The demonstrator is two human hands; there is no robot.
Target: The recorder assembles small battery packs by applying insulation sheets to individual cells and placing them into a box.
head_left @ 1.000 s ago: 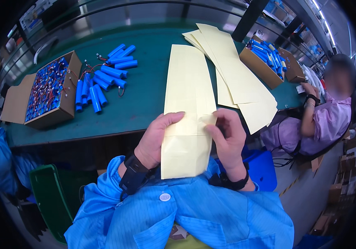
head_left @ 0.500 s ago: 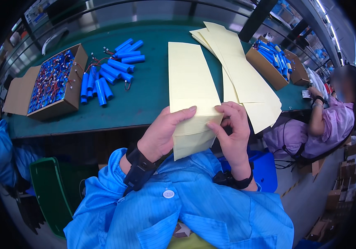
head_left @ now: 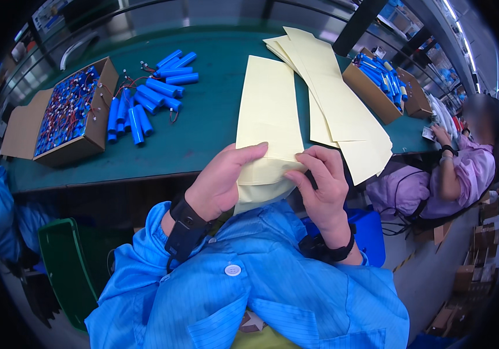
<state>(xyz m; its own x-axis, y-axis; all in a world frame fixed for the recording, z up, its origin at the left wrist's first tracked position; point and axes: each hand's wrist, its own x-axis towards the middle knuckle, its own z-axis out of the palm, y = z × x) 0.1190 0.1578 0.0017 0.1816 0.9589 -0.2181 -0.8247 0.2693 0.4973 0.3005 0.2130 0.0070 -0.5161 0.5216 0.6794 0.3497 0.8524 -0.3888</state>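
Note:
A long pale yellow paper sheet (head_left: 270,104) is held between both hands at the table's near edge. Its far part rests on the table. The near end bends down toward my lap, with creases across it and a paler, thinner-looking layer below. My left hand (head_left: 217,180) grips the sheet's left edge, thumb lying on top and fingers hidden underneath. On the opposite edge my right hand (head_left: 322,183) pinches a crease between thumb and fingers. To the right lies a fanned stack of similar yellow sheets (head_left: 357,122), close to my right hand.
Blue cylindrical batteries with wires (head_left: 139,119) lie loose on the green table (head_left: 214,52). An open cardboard box (head_left: 95,131) at left is full of them. Another cardboard box (head_left: 374,99) holds more at right. A green bin (head_left: 66,273) stands below; co-workers sit on both sides.
The sheet's near end has bent further under and now bulges, showing less of the paler layer. Its far end has swung slightly right. Both hands have moved slightly left and away from me.

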